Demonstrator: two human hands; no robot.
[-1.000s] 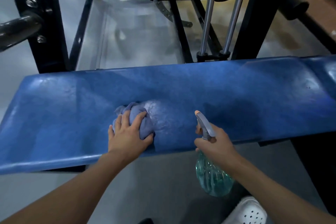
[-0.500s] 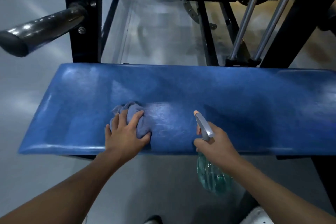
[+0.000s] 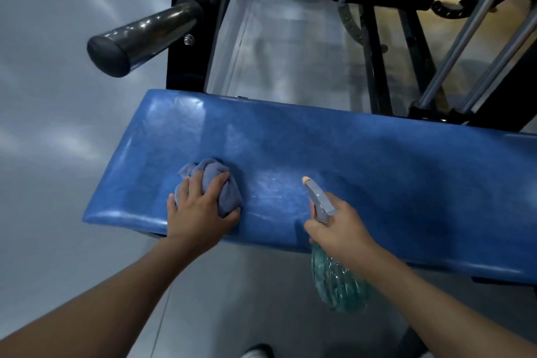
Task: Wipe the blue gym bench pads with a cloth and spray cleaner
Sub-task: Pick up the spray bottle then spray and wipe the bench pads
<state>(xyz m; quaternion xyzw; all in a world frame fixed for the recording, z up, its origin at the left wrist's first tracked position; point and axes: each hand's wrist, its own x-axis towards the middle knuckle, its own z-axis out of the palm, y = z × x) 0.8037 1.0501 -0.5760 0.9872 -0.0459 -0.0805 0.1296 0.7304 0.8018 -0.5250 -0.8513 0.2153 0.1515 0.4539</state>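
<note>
Left arm (image 3: 101,299) extended, left grip (image 3: 200,212) curled palm-down — clutching, right arm (image 3: 436,293) extended, right grip (image 3: 340,227) clenched.

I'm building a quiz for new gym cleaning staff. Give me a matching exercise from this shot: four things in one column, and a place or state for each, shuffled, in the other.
Column one
1. cloth
2. spray bottle
3. bench pad
4. steel peg

Column two
A. juts from the black frame, upper left
B. bunched under the left hand, on the pad
C. gripped by the right hand at the pad's near edge
D. blue, spans the view

Pairs: 1-B, 2-C, 3-D, 4-A
</note>
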